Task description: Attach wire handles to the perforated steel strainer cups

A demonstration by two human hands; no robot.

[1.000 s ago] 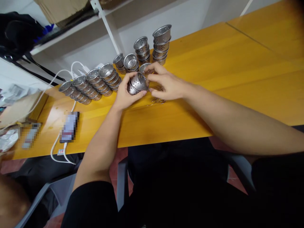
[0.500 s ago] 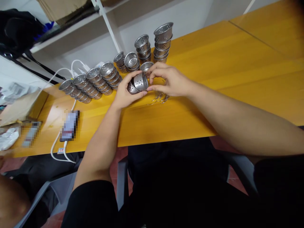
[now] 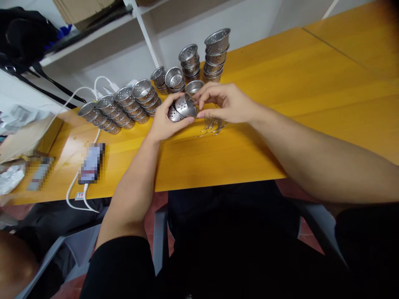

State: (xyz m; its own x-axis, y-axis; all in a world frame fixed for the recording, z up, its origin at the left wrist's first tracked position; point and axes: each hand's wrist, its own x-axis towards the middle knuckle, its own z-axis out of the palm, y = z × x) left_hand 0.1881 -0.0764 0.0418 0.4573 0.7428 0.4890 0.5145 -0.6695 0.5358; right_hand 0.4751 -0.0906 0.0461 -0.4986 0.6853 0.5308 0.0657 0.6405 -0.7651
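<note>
My left hand is wrapped round two perforated metal cups, which lie tilted together with their holes showing. At the right side of these cups is my right hand, its thumb and fingers curled in against the rim; whether something thin is pinched there is too small to tell. Below that hand several thin curved metal wires lie on the table. Just behind the hands stands a single perforated cup.
Several stacks of perforated cups line the back of the wooden table, with a taller stack at the right. To the left lie a phone with a white cable and a cardboard box. Another person's limb shows at lower left.
The cup in my left hand has turned, its right end tipping downward. My right hand has stayed near its rim with only a slight shift.
</note>
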